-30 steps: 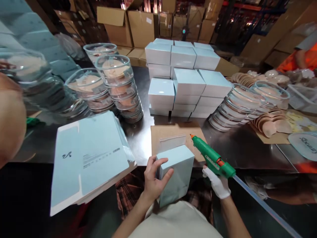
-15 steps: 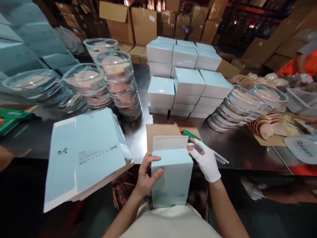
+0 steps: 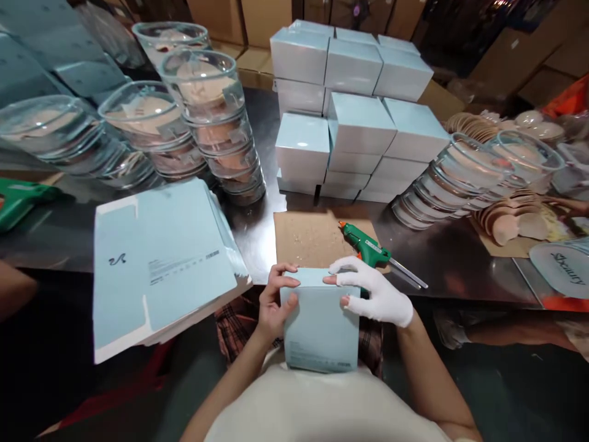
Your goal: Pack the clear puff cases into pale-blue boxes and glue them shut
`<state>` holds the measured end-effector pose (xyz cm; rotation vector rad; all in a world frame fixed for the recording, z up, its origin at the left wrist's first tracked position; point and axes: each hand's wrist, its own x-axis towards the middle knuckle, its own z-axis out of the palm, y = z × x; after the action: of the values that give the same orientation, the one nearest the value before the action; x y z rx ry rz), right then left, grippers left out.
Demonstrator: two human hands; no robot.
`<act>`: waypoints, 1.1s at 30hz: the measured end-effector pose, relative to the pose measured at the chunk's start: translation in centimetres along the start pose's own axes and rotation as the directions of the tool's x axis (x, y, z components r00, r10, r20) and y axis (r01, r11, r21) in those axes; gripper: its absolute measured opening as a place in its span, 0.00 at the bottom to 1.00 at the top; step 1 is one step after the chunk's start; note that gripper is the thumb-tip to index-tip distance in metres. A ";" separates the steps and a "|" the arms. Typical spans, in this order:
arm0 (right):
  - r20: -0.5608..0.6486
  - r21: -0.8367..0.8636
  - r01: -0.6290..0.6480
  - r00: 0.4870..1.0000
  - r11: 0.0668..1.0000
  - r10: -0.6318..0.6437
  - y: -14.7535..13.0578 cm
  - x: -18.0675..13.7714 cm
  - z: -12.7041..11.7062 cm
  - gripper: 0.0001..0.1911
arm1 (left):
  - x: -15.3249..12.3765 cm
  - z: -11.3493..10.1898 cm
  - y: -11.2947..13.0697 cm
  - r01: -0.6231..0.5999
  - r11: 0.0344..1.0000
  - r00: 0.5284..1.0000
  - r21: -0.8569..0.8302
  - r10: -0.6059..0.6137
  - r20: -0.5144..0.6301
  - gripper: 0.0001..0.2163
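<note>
A light blue cardboard box (image 3: 322,328) stands against my body at the table's edge, its upper flap folded down. My bare left hand (image 3: 278,301) grips its left upper corner, thumb on the near face and fingers along the top. On the right upper corner lies my right hand (image 3: 372,291), in a white glove with bare fingertips, thumb on the near face and fingers over the top. Just beyond that hand, a green glue gun (image 3: 365,245) with an orange tip rests on a brown cardboard sheet (image 3: 306,236).
Flattened blue boxes (image 3: 179,245) lie stacked at left. Behind them rise stacks of clear round containers (image 3: 221,123). Closed blue boxes (image 3: 359,123) are piled at the back middle. More clear containers (image 3: 432,184) lean at right, near beige rounded pieces (image 3: 504,227).
The raised flap of the box has been folded down onto its top. My right hand has moved from beside the flap onto the box's right upper corner.
</note>
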<state>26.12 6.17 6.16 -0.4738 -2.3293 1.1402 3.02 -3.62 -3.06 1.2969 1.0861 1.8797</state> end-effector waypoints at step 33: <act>-0.678 -0.496 -0.665 0.698 0.558 0.230 -1.6 4.8 -28.2 0.31 | -0.7 -2.2 -0.2 0.100 0.857 0.993 0.505 -0.051 -0.111 0.40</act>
<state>38.17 25.40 23.61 -1.5868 -2.0491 0.1017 1.16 -4.76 -3.97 1.4239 1.7475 1.6623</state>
